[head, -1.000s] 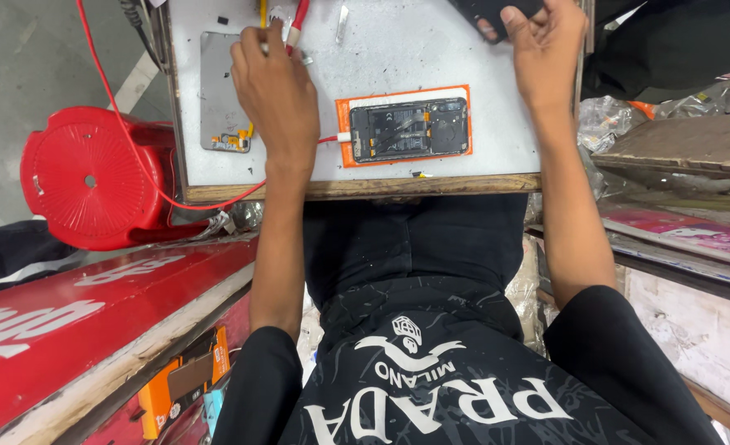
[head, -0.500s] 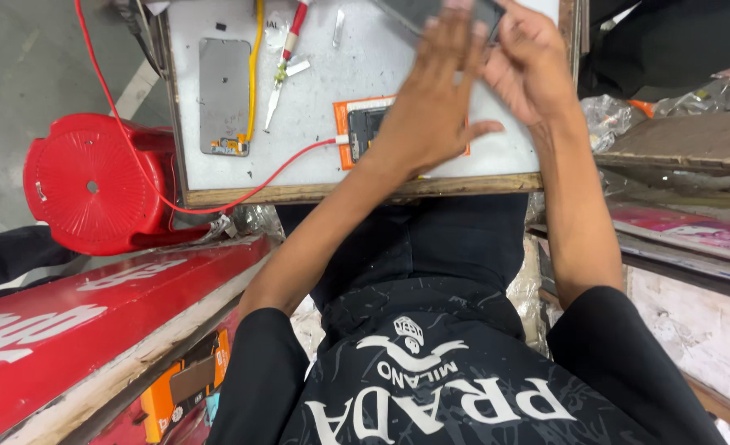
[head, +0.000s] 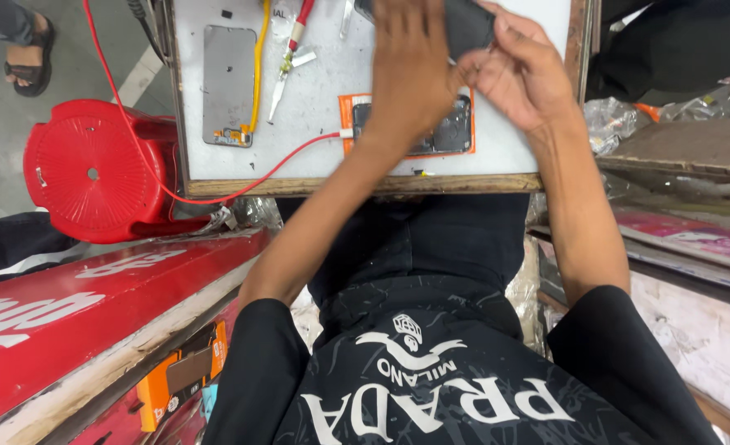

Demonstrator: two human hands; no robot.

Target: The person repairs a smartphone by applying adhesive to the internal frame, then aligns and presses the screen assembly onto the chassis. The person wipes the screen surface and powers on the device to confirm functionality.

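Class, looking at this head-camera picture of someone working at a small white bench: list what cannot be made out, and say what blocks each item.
- Dark flat device, head view: both the left hand and right hand cover it, and the top edge cuts it off.
- Opened phone on the orange mat: mostly hidden under the left hand.
- Red-handled tool: handle cut off by the top edge.
- Small parts by the grey plate: too small to tell.
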